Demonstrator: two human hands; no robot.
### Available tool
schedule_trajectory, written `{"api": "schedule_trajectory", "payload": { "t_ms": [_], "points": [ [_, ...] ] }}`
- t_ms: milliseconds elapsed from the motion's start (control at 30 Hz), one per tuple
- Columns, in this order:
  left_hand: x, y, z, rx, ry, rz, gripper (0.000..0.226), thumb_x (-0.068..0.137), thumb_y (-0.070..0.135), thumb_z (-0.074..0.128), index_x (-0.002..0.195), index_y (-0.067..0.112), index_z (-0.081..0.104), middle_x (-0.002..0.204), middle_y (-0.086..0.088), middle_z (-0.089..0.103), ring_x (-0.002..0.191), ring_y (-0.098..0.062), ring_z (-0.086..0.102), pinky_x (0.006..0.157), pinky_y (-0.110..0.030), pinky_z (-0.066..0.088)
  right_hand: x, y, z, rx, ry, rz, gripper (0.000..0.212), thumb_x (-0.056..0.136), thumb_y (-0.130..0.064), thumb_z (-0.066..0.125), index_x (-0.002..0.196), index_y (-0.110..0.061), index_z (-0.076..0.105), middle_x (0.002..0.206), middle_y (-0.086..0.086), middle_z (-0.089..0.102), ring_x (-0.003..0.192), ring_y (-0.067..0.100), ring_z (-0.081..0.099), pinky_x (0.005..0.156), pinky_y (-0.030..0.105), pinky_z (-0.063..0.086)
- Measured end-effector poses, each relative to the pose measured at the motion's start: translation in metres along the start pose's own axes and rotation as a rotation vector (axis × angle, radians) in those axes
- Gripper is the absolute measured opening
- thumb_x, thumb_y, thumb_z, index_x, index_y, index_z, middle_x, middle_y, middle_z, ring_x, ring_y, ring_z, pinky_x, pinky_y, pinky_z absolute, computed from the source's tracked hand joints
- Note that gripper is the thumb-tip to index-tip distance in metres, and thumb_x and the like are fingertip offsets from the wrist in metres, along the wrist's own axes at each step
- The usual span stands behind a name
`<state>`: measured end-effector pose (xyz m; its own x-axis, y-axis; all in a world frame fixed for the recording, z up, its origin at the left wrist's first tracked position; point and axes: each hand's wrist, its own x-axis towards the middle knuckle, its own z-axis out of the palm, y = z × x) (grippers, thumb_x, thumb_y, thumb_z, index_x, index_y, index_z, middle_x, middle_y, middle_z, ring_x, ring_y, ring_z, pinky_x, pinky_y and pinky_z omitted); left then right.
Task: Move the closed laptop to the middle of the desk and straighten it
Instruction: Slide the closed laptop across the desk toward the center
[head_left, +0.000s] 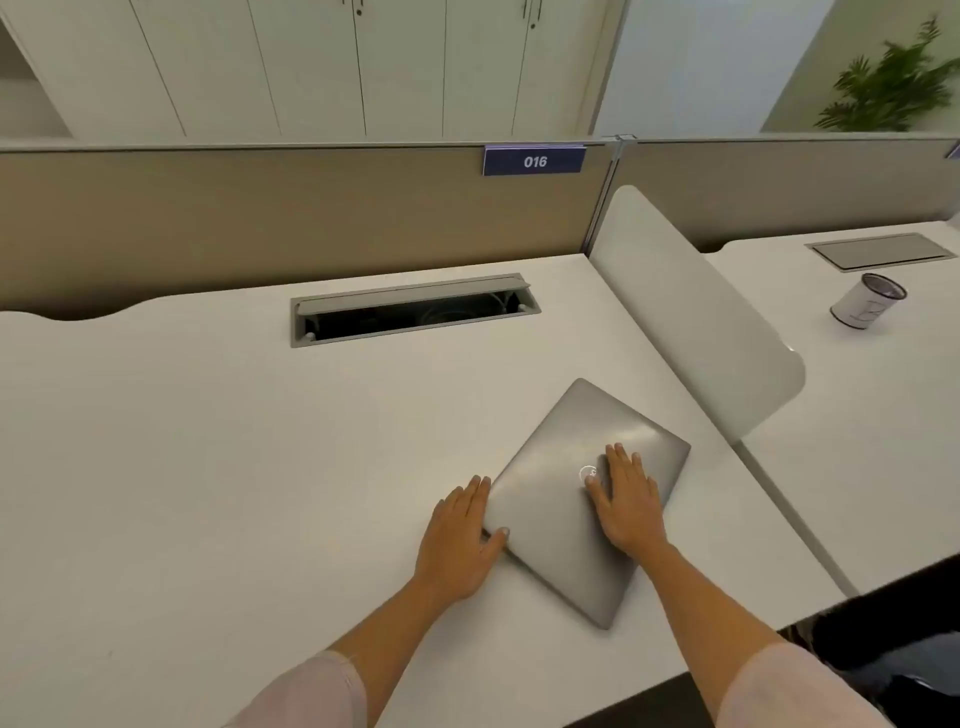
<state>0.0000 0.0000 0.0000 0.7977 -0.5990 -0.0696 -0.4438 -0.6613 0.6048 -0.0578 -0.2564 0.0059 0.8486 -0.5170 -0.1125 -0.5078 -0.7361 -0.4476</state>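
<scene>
A closed grey laptop (566, 467) lies askew on the white desk (208, 467), near its right side and front edge, turned about 45 degrees. My left hand (460, 540) grips the laptop's left corner, thumb on the lid and fingers along the edge. My right hand (626, 506) rests flat on the lid, fingers spread, just right of the round logo.
An open cable hatch (415, 312) is set in the desk at the back centre. A white rounded divider (691, 312) stands along the desk's right side. On the neighbouring desk stands a white cup (865, 301). A beige partition with a "016" label (534, 161) runs behind.
</scene>
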Motion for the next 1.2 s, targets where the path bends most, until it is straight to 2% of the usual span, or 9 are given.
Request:
{"api": "schedule_trajectory", "payload": {
  "t_ms": [200,333,467,633,700,833,1000,1067,1200],
  "points": [
    [0.010,0.030,0.019,-0.061,0.008,-0.136,0.076,0.097,0.050,0.046,0.154,0.016,0.009,0.164,-0.004,0.012,0.147,-0.021,0.013,0.119,-0.037,0.022,0.026,0.033,-0.023,-0.087,-0.041,0.007,0.067,0.100,-0.045,0.040,0.154,-0.014,0.015,0.164,0.001,0.010,0.151,0.024,0.004,0.120,0.046,0.011],
    [0.015,0.040,0.027,-0.078,0.054,-0.195,0.090,0.092,0.053,0.053,0.154,0.010,0.005,0.162,-0.007,0.013,0.146,-0.024,0.014,0.119,-0.036,0.020,0.042,0.050,-0.037,-0.066,-0.079,0.034,0.075,0.096,-0.050,0.047,0.153,-0.013,0.017,0.163,0.006,0.014,0.151,0.026,0.008,0.119,0.048,0.019],
    [0.017,0.048,0.032,-0.085,0.063,-0.245,0.103,0.085,0.061,0.059,0.153,0.006,0.004,0.161,-0.011,0.014,0.145,-0.028,0.014,0.119,-0.040,0.018,0.060,0.063,-0.054,-0.078,-0.176,0.020,0.088,0.087,-0.060,0.056,0.153,-0.017,0.016,0.162,0.007,0.012,0.150,0.024,0.009,0.120,0.047,0.019],
    [0.016,0.053,0.035,-0.106,0.064,-0.313,0.121,0.074,0.066,0.068,0.153,0.007,-0.002,0.163,-0.012,0.002,0.147,-0.028,0.005,0.121,-0.041,0.012,0.077,0.076,-0.070,-0.053,-0.256,0.076,0.109,0.075,-0.068,0.065,0.154,-0.018,0.008,0.163,0.007,0.010,0.151,0.022,0.007,0.121,0.047,0.015],
    [0.013,0.054,0.036,-0.175,0.081,-0.365,0.128,0.069,0.068,0.072,0.153,0.008,-0.004,0.163,-0.010,-0.001,0.147,-0.027,0.003,0.120,-0.042,0.014,0.080,0.080,-0.071,-0.001,-0.267,0.075,0.115,0.072,-0.067,0.069,0.154,-0.017,0.006,0.163,0.006,0.011,0.151,0.022,0.006,0.122,0.047,0.014],
    [0.007,0.063,0.037,-0.209,0.114,-0.454,0.132,0.065,0.069,0.074,0.152,0.007,-0.003,0.162,-0.011,0.006,0.146,-0.027,0.005,0.118,-0.040,0.017,0.080,0.085,-0.069,0.077,-0.241,0.085,0.118,0.068,-0.066,0.073,0.154,-0.018,0.009,0.160,0.007,0.018,0.148,0.028,0.011,0.121,0.046,0.015],
    [0.006,0.082,0.035,-0.243,0.192,-0.706,0.143,0.061,0.064,0.081,0.149,0.000,-0.010,0.160,-0.018,-0.001,0.146,-0.034,0.000,0.119,-0.041,0.012,0.086,0.085,-0.070,0.079,-0.257,0.122,0.123,0.063,-0.067,0.077,0.153,-0.019,0.009,0.157,0.009,0.020,0.146,0.032,0.012,0.119,0.048,0.018],
    [0.006,0.094,0.035,-0.340,0.178,-0.834,0.142,0.063,0.057,0.083,0.148,0.000,-0.014,0.160,-0.018,-0.003,0.147,-0.034,-0.002,0.119,-0.040,0.011,0.087,0.084,-0.071,0.087,-0.271,0.134,0.125,0.061,-0.066,0.078,0.153,-0.019,0.008,0.156,0.009,0.018,0.145,0.031,0.013,0.119,0.049,0.019],
    [0.005,0.119,0.046,-0.603,0.151,-0.920,0.133,0.070,0.044,0.084,0.149,0.002,-0.014,0.162,-0.012,-0.005,0.148,-0.026,-0.005,0.120,-0.037,0.011,0.086,0.084,-0.071,0.111,-0.267,0.150,0.124,0.060,-0.065,0.080,0.153,-0.021,0.010,0.154,0.008,0.018,0.144,0.031,0.014,0.119,0.047,0.020]
  ]
}}
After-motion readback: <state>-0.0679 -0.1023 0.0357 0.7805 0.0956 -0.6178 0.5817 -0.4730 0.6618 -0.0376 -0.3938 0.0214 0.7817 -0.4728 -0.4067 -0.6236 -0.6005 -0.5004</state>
